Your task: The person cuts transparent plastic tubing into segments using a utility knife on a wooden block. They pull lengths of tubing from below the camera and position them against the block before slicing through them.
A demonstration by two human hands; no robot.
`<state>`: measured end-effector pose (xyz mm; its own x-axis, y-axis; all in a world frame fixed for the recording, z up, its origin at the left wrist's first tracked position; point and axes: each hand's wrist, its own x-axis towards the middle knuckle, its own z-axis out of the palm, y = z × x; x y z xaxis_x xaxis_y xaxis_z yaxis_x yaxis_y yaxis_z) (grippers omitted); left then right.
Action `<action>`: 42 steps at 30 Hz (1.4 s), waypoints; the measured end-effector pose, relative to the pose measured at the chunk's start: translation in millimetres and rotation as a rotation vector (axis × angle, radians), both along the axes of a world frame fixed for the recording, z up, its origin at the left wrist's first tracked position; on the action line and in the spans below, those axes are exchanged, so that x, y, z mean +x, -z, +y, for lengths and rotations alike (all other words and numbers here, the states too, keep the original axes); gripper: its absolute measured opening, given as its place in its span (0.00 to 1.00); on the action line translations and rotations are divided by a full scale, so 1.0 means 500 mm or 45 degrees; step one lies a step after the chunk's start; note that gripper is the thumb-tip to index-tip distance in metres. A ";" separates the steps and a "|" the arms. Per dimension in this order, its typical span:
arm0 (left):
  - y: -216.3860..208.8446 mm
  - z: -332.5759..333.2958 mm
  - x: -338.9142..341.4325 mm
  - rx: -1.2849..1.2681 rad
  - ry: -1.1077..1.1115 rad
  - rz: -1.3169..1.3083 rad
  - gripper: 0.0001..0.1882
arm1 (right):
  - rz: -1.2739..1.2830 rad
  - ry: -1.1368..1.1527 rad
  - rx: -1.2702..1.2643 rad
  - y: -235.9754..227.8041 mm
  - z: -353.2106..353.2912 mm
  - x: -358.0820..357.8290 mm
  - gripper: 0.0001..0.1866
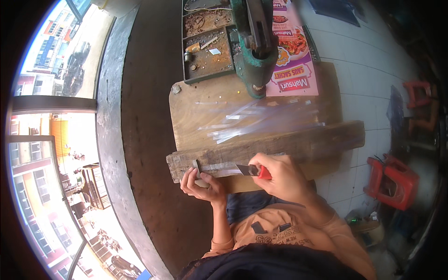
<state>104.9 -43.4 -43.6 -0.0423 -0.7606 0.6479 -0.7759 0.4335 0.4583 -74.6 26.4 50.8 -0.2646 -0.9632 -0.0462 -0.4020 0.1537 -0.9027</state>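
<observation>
My right hand (287, 179) grips a utility knife (262, 172) with a red and black handle. Its wide blade points left, over the near edge of a worn wooden beam (298, 145). At the beam's left end is my left hand (204, 185), its fingers curled in at the near edge. Beside those fingertips, a small dark metal piece (196, 165) stands on the beam. A pale, shiny strip (217, 166) runs along the beam between my hands. What the left fingers pinch, if anything, is hidden.
Clear plastic strips (233, 123) lie scattered on the wooden board (186, 107) behind the beam. Beyond stand a green cast-iron machine (254, 60), a divided metal tray (210, 70) of small parts and a pink printed sheet (294, 70). Red stools (394, 184) are at right, a window (51, 126) at left.
</observation>
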 end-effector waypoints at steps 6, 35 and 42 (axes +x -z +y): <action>0.003 0.001 0.002 0.101 0.073 0.219 0.12 | -0.069 -0.009 0.107 0.024 -0.059 0.061 0.12; -0.005 0.005 0.000 0.141 0.068 0.283 0.11 | 0.063 -0.017 0.225 0.035 -0.093 0.092 0.13; 0.002 0.005 0.004 0.082 0.044 0.233 0.11 | 0.053 -0.013 0.225 0.038 -0.096 0.103 0.13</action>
